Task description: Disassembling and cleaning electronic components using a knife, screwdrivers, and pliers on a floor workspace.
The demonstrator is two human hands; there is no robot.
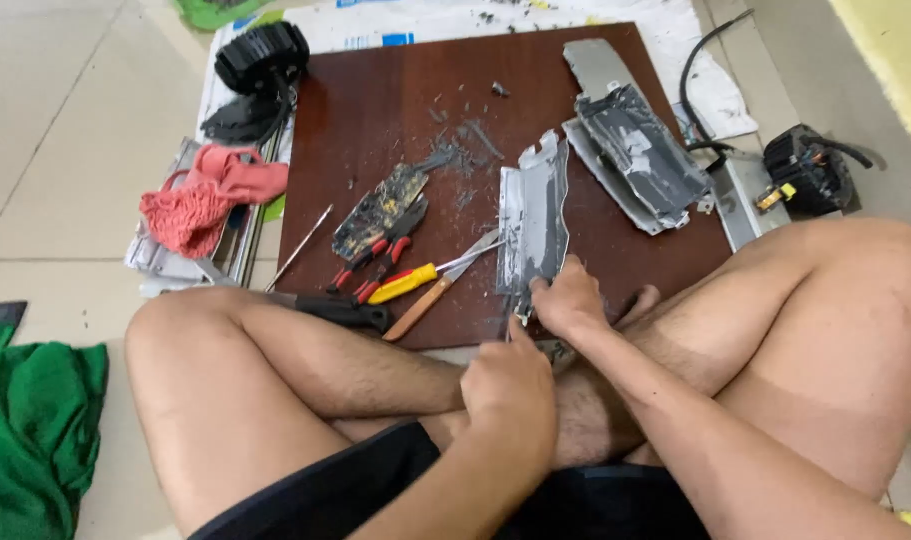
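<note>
I sit cross-legged on the floor before a dark brown wooden board (375,110). My right hand (570,300) grips the near end of a bent grey metal plate (533,210) smeared with dark residue, which lies on the board. My left hand (510,390) is clenched just below it, above my crossed shins. A thin tool tip (508,328) seems to stick out of the fist toward the plate's lower edge, though most of the tool is hidden. Dark scrapings lie on the board beyond the plate.
On the board lie a second metal plate (635,150), a circuit board (380,210), red-handled pliers (380,262), a yellow-handled screwdriver (405,285) and a wooden-handled knife (430,300). A red cloth (210,195) lies left, a black wheeled part (260,55) behind it, a black component (805,170) right.
</note>
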